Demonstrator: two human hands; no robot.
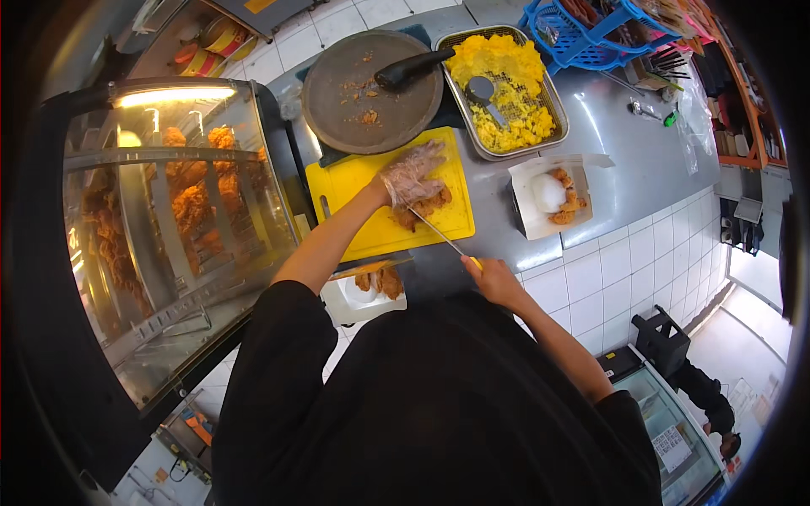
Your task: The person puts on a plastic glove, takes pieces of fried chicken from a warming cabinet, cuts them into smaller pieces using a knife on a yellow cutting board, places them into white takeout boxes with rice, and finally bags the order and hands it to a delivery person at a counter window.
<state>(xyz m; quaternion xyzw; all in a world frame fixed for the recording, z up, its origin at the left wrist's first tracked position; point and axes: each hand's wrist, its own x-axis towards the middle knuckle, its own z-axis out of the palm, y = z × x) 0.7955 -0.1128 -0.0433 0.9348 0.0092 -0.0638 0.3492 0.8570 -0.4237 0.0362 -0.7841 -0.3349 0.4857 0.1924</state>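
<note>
On a yellow cutting board [354,215] lies a piece of fried chicken [438,205]. My left hand [414,172], in a clear plastic glove, rests over its far side with the fingers spread; whether it grips the meat cannot be told. My right hand [497,283] is bare and closed around the yellow handle of a knife [443,236], whose blade reaches to the chicken. Right of the board stands an open paper box [557,229] with white rice [548,193] and fried chicken pieces [573,203]. Another open box [364,310] with chicken and rice sits below the board, near my body.
Beyond the board are a round stone mortar [335,107] with a dark pestle [411,68] and a metal tray [563,120] of yellow food with a scoop. A lit glass cabinet [190,209] of fried chicken stands left. A blue basket [588,47] is at upper right; a person [712,405] is at lower right.
</note>
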